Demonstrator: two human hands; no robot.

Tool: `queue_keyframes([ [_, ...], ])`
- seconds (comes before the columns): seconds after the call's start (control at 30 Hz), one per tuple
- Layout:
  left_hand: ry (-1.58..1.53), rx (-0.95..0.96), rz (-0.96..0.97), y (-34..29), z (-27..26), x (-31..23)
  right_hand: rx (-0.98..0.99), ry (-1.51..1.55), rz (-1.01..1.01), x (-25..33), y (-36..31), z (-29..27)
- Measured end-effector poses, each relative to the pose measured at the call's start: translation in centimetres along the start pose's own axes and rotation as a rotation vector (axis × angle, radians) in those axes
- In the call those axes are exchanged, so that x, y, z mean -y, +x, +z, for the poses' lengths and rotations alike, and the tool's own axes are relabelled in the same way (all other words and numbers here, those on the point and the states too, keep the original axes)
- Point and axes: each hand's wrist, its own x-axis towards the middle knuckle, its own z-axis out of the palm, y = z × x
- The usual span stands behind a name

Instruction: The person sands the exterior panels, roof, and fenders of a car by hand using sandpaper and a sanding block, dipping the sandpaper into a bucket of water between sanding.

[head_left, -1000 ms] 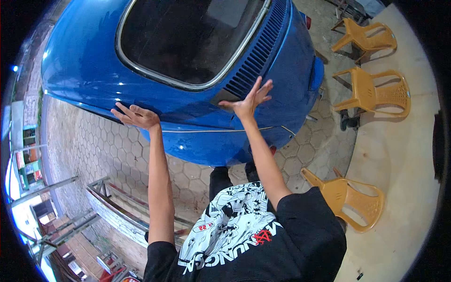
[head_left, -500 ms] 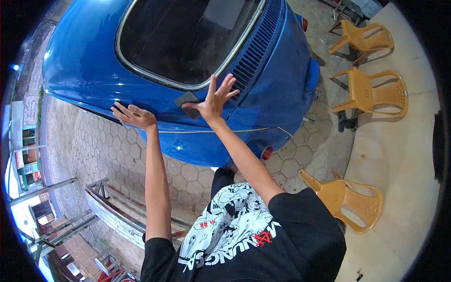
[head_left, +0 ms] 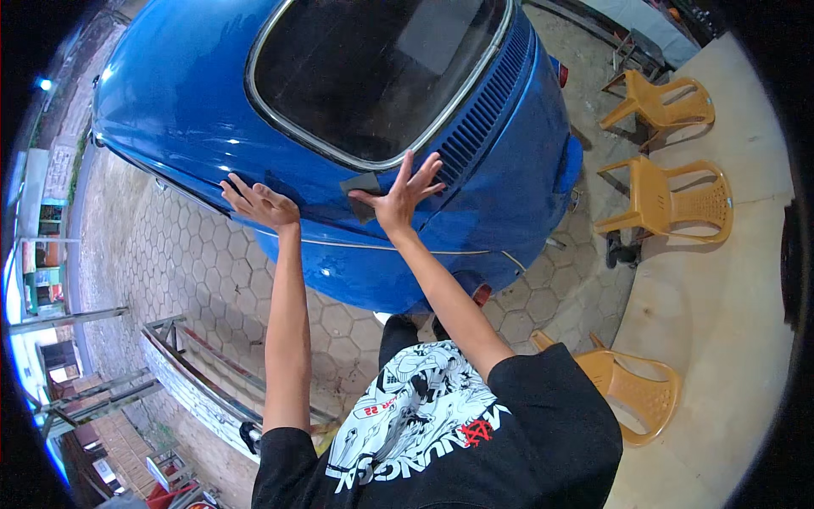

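Note:
The blue rounded car (head_left: pixel 178 110) fills the upper middle, its dark rear window (head_left: pixel 373 76) edged with a pale trim. Over the panel below the window's left part is my left hand (head_left: pixel 261 205), open with fingers spread; contact with the paint is unclear. My right hand (head_left: pixel 400 202) is open too, fingers fanned out beside the slatted vents (head_left: pixel 479 110). Its thumb lies across a dark grey square sheet (head_left: pixel 363 188), which rests against the bodywork below the window. A darker patch (head_left: pixel 281 183) shows on the paint beside my left hand; its nature is unclear.
Yellow plastic chairs (head_left: pixel 657 199) stand along the right by a pale board wall (head_left: pixel 712 339). Hexagonal paving (head_left: pixel 212 267) surrounds the car. A metal-framed bench-like structure (head_left: pixel 199 382) is at lower left. A thin pale cord (head_left: pixel 373 247) crosses the car's lower body.
The view has shifted, so the car appears lower and farther right. Against the car, my left hand sits slightly farther left; my right hand and the grey sheet have barely moved.

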Motion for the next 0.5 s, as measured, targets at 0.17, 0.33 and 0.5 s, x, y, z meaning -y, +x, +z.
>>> queue_keyframes([
  [0.17,-0.005,0.028,0.014,-0.1,-0.7,0.8,-0.051,-0.12,0.071,-4.9,0.2,-3.4],
  [0.33,-0.032,0.038,-0.02,-0.2,-0.6,0.3,-0.054,-0.117,0.4,-8.0,6.3,-7.6],
  [0.5,-0.061,0.028,-0.022,0.0,-0.2,-0.1,0.18,-0.073,0.528,-7.2,11.8,-8.4],
])
